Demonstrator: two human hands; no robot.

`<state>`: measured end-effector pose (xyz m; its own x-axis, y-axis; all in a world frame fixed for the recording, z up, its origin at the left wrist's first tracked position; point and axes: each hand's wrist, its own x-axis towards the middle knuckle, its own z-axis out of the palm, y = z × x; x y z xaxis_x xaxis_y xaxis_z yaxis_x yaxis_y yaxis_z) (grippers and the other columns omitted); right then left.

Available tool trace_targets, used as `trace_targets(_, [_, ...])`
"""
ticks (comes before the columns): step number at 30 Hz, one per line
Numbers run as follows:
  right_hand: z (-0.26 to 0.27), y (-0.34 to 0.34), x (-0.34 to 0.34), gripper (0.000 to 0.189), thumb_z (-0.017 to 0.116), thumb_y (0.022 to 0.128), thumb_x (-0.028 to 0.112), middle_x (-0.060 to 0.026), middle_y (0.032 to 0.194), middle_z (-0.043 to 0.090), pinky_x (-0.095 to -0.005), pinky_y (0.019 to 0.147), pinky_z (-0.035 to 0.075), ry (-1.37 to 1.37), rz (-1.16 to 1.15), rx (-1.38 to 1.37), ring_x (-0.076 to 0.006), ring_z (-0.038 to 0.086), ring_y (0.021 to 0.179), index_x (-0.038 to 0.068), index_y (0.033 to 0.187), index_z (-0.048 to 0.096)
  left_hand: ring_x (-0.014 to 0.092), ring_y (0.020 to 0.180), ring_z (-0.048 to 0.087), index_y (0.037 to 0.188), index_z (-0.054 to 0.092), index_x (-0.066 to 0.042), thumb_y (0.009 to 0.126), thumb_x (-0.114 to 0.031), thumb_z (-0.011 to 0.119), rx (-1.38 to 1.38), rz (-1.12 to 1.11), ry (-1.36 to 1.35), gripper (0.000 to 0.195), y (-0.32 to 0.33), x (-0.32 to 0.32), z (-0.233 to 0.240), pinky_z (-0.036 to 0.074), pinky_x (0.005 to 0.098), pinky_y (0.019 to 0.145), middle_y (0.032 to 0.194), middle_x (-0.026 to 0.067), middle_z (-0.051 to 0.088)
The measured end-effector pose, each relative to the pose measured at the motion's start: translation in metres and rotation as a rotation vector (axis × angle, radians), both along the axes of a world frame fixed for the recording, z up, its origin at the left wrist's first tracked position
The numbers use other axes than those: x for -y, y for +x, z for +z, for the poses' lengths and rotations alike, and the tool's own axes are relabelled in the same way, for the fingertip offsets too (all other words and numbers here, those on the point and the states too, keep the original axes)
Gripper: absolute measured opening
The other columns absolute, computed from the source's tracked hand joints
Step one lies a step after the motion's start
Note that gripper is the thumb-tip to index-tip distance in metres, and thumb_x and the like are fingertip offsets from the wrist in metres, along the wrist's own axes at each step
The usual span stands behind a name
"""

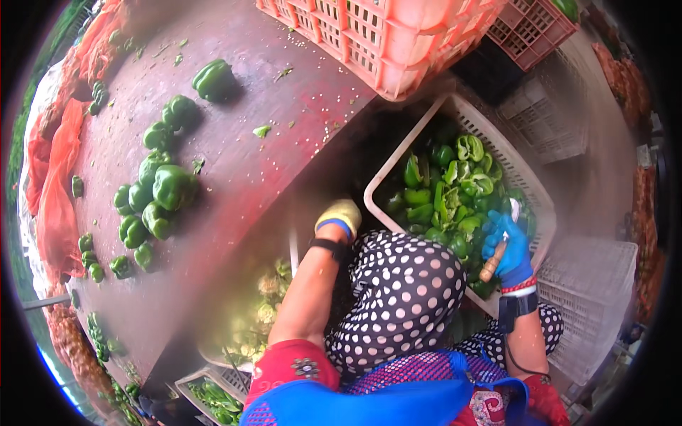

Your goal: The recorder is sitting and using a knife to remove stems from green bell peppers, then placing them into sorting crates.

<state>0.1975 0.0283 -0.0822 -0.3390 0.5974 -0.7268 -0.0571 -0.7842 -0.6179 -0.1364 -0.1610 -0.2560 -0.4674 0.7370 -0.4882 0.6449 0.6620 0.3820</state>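
My right hand, in a blue glove, grips a small knife by its wooden handle. Its pale curved blade points away from me, over a white plastic crate. Cut pieces of green bell pepper fill much of that crate. In a yellow glove, my left hand is low beside the table's edge, near my knee; its fingers are hidden, so whether it holds anything cannot be seen. Below my left forearm, a blurred container holds pale green pepper cores.
Several whole green peppers lie on the reddish table to my left. An orange slotted crate overhangs its far corner. White crates stand to the right, and another crate with green produce is at lower left.
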Motion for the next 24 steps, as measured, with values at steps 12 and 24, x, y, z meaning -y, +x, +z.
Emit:
trace_targets(12, [-0.009,0.017,0.005,0.040,0.054,0.104,0.033,-0.0113,0.098,0.070,-0.0320,0.053,0.050,-0.041,-0.025,-0.084,-0.0157,0.060,0.063,0.004,0.131,0.061,0.038,0.086,0.071,0.089,0.074,-0.005,0.088,-0.017,0.060,-0.041,0.035,-0.220,0.018,-0.027,-0.031,-0.053,0.056,0.0473,0.073,0.092,0.0204,0.073])
trace_targets(24, [0.010,0.002,0.006,0.039,0.056,0.103,0.031,-0.0112,0.096,0.069,-0.0318,0.054,0.049,-0.022,-0.065,-0.048,-0.0160,0.062,0.065,0.003,0.129,0.062,0.036,0.081,0.071,0.090,0.074,-0.007,0.090,-0.019,0.057,-0.283,-0.534,-0.264,0.020,-0.020,-0.015,0.109,0.057,0.0446,0.070,0.087,0.0185,0.073])
